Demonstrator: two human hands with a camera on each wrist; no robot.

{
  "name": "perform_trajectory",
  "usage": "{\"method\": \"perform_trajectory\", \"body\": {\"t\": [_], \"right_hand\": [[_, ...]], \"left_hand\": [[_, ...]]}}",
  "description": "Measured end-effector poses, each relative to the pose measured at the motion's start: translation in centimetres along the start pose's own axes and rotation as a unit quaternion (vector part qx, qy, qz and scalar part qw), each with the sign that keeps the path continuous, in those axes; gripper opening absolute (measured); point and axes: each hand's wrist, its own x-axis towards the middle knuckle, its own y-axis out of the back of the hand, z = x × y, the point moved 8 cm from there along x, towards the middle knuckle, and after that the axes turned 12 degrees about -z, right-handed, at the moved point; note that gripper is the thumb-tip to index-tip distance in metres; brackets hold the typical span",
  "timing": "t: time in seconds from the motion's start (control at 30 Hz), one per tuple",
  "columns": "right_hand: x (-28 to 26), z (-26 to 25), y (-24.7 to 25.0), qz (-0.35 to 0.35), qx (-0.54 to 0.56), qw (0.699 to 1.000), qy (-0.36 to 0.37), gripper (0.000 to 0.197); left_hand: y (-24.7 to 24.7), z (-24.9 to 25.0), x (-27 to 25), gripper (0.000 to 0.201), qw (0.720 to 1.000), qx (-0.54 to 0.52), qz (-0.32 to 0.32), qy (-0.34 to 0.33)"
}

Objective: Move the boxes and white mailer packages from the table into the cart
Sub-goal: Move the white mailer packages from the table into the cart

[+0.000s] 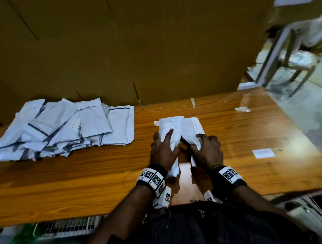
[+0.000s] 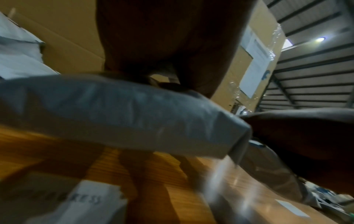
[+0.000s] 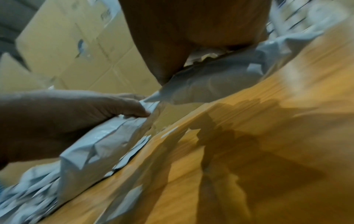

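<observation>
Mailer packages, two of them, sit mid-tabletop just ahead of the person; the left mailer (image 1: 169,132) is gripped by the left hand (image 1: 162,151), fingers wrapped over its top; the right mailer (image 1: 191,129) is grasped at its near end by the right hand (image 1: 207,150), fingers bunching the film; the two packages lie side by side, close to touching. A large pile of mailers (image 1: 65,127) lies further left on the tabletop (image 1: 230,130), well apart from the hands; no box among the task's items shows on the tabletop in these views.

Handling, as judged: thin plastic film, soft and crumpling under the fingers, probably light; slick surface, so a pinch at the edge may slip; better to close the hand around the padded middle, or fold an end over as the right hand does; not fragile by the look of it, contents unknown.

Cart: a wire grid (image 1: 69,227) shows below the near tabletop edge; likely the cart, though I cannot be sure.

Views compared: head view gives the layout, both hands and the pile; left wrist view shows the left mailer (image 2: 122,115) from beneath, lifted clear of the wood, and a printed label (image 2: 86,201) lying on the tabletop, which the head view hides; right wrist view shows the left hand (image 3: 63,115) pinching its mailer's edge, and cardboard cartons (image 3: 76,50) stacked behind; both wrist views are blurred.
</observation>
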Motion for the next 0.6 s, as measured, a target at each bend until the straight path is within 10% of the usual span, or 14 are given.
{"method": "perform_trajectory", "body": {"t": [0.6], "right_hand": [[-19.7, 16.6, 3.9, 0.164, 0.084, 0.957, -0.222, 0.048]], "left_hand": [[-13.7, 10.5, -10.4, 0.069, 0.961, 0.002, -0.196, -0.193]]}}
